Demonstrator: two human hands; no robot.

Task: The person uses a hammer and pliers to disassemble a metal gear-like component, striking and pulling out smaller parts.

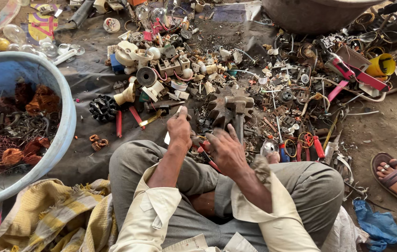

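Two hands | left hand (180,128) grips small metal piece (178,110) | right hand (226,151) spread beside it

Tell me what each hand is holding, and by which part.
The left hand closes around a small pale piece by its lower end. The right hand rests on red-handled pliers; its grip there cannot be told.
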